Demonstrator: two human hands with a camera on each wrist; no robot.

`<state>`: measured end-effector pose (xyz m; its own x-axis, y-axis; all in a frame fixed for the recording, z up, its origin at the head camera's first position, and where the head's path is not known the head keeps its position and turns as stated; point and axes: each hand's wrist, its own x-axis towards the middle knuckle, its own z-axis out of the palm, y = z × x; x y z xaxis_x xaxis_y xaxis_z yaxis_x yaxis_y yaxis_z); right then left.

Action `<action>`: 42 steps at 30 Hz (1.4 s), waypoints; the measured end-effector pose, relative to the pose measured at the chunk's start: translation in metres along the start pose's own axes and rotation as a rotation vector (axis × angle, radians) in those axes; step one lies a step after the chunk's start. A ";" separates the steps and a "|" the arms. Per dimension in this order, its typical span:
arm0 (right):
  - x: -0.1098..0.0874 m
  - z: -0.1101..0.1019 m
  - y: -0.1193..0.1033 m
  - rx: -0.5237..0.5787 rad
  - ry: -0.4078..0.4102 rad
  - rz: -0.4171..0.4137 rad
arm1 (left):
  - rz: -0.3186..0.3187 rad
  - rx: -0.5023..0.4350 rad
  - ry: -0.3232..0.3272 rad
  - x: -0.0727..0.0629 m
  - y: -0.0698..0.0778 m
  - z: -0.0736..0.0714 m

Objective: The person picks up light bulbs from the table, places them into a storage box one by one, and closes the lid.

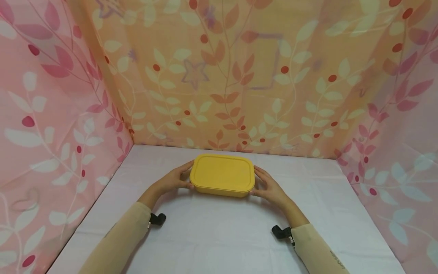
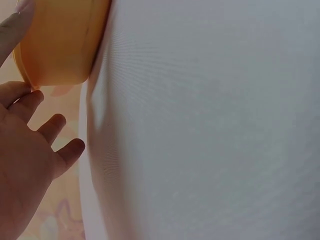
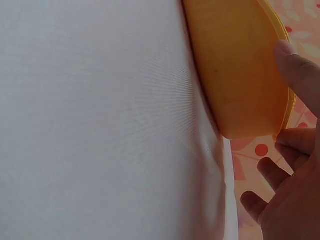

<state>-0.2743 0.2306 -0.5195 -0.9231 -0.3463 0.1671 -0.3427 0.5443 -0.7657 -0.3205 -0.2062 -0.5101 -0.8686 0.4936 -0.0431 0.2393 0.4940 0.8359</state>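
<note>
A yellow plastic food container (image 1: 222,173) with rounded corners and a fitted yellow lid sits on the white-covered table, lid up. My left hand (image 1: 172,180) grips its left end, thumb at the front corner and fingertips at the back one. At the opposite end my right hand (image 1: 272,189) holds it the same way. In the left wrist view the thumb and forefinger meet the lid's rim, while the other fingers spread free below. The right wrist view shows the thumb on the lid edge and the forefinger at the rim of the container (image 3: 237,70). The inside is hidden.
White cloth (image 1: 212,236) covers the table. An orange leaf-patterned curtain (image 1: 226,76) hangs behind it, with a pink patterned curtain (image 1: 51,125) on the left and another on the right. A small black camera mount sits at each wrist.
</note>
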 end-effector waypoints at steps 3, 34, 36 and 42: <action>-0.001 0.000 -0.001 -0.027 0.003 0.004 | 0.001 0.022 0.017 -0.003 0.001 0.001; -0.033 -0.004 -0.021 -0.242 0.070 -0.068 | -0.068 0.128 0.064 -0.062 0.024 0.003; -0.036 -0.005 -0.023 -0.258 0.061 -0.066 | -0.059 0.157 0.056 -0.066 0.024 0.003; -0.046 -0.007 -0.028 -0.405 0.055 -0.134 | -0.033 0.277 0.042 -0.075 0.028 0.004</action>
<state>-0.2240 0.2365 -0.5017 -0.8702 -0.3988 0.2894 -0.4905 0.7570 -0.4316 -0.2466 -0.2264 -0.4857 -0.8937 0.4468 -0.0407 0.3148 0.6890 0.6529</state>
